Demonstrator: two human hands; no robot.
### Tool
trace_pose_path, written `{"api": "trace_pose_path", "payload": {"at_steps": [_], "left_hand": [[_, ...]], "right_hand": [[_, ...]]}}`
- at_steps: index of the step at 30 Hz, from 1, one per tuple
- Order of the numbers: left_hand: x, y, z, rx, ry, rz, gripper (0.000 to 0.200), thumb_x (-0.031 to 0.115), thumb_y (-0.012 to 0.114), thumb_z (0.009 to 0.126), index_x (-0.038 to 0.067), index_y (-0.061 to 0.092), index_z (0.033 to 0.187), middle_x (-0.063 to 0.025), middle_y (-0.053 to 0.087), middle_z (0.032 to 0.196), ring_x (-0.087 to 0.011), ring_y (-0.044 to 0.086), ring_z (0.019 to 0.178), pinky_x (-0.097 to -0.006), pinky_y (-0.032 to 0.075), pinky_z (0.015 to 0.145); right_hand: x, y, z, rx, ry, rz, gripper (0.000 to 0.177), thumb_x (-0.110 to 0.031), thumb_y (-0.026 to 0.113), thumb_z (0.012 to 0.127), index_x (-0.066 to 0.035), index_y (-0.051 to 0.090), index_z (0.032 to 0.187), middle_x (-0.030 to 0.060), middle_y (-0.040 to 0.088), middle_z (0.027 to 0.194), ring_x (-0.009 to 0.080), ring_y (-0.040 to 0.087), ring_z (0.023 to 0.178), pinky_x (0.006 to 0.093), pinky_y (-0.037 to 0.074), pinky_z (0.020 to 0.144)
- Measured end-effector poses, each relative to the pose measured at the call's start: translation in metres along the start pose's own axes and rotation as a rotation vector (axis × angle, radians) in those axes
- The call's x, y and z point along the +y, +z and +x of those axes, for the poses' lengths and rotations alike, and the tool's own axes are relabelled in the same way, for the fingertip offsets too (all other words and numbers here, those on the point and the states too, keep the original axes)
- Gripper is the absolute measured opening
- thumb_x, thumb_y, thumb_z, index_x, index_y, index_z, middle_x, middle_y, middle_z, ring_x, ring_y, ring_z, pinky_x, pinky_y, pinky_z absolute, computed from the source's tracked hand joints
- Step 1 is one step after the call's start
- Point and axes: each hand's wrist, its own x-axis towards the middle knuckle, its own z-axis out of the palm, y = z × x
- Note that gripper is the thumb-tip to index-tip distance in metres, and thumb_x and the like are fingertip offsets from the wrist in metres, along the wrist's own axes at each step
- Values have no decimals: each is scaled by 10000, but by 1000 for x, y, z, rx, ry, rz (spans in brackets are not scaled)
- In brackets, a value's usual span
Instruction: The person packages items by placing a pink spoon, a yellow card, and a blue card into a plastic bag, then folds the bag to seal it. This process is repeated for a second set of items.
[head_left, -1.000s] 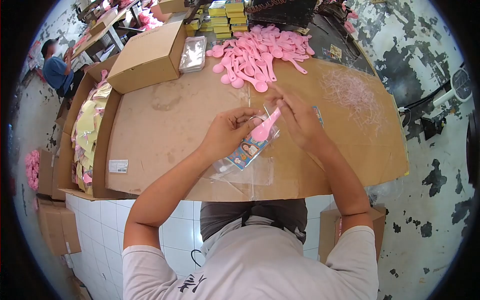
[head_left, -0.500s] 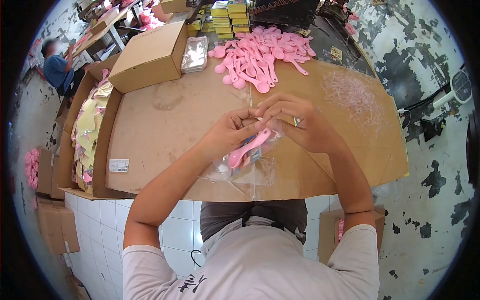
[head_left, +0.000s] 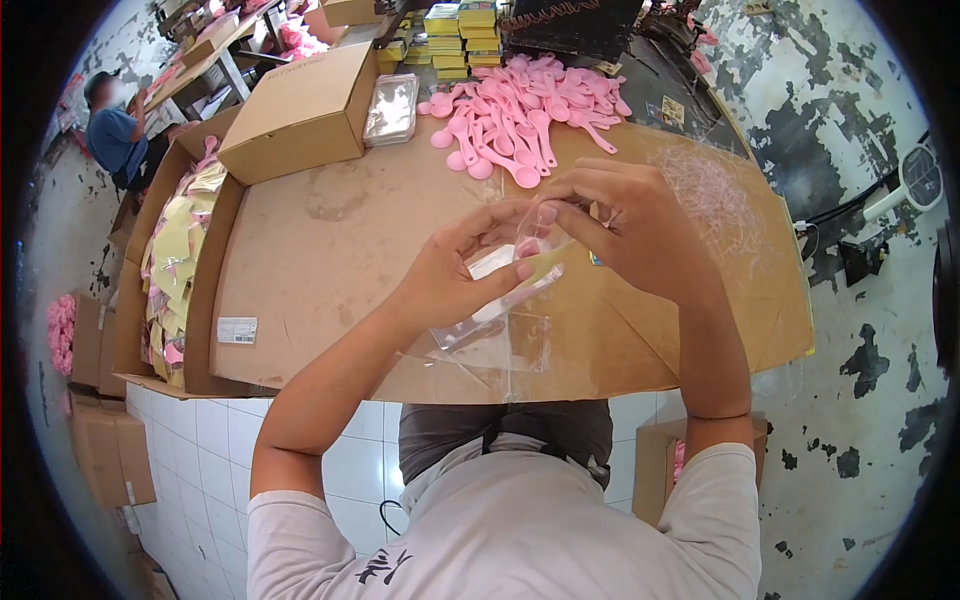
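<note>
Over the middle of the cardboard-covered table, my left hand (head_left: 455, 265) is closed around a clear plastic bag (head_left: 495, 305), thumb on its near side. A pale yellowish face shows through the bag by the thumb; glare and fingers hide most of the contents. My right hand (head_left: 640, 230) pinches the bag's upper right part, fingers bent and pressed together. Beneath the right hand a small blue and yellow printed piece (head_left: 597, 258) peeks out. Beyond both hands lies a heap of pink measuring spoons (head_left: 520, 115).
An open carton (head_left: 180, 260) of packed bags stands left, beside a closed box (head_left: 300, 105). Clear bags (head_left: 390, 108) are stacked behind, near yellow card stacks (head_left: 445, 35). Thin plastic strips (head_left: 715, 190) lie right. A person (head_left: 120, 130) sits far left.
The bag has turned in my hands, and the pink spoon that showed through its front is no longer plain to see. My right hand has moved slightly right and up.
</note>
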Motion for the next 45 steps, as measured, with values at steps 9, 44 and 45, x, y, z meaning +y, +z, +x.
{"api": "trace_pose_path", "payload": {"at_steps": [9, 44, 45], "left_hand": [[-12, -11, 17, 402, -134, -199, 305, 98, 591, 1044, -38, 594, 1316, -107, 765, 1026, -99, 716, 872, -235, 582, 718], [-31, -9, 7, 164, -196, 249, 451, 92, 589, 1046, -30, 504, 1472, -95, 757, 999, -66, 664, 856, -230, 527, 728], [-36, -9, 7, 189, -203, 144, 443, 95, 587, 1048, -24, 510, 1468, -94, 758, 998, -66, 667, 858, -229, 530, 730]], "right_hand": [[107, 50, 32, 241, 80, 5, 186, -118, 676, 917, -11, 740, 1056, 152, 701, 902, 315, 648, 827, 387, 516, 768], [87, 40, 24, 405, -51, 6, 92, -128, 651, 890, -40, 658, 861, 29, 577, 789, 146, 573, 734, 303, 447, 645], [88, 18, 16, 285, 117, 281, 91, -124, 637, 920, -47, 616, 876, 2, 522, 746, 106, 531, 696, 275, 415, 620]]}}
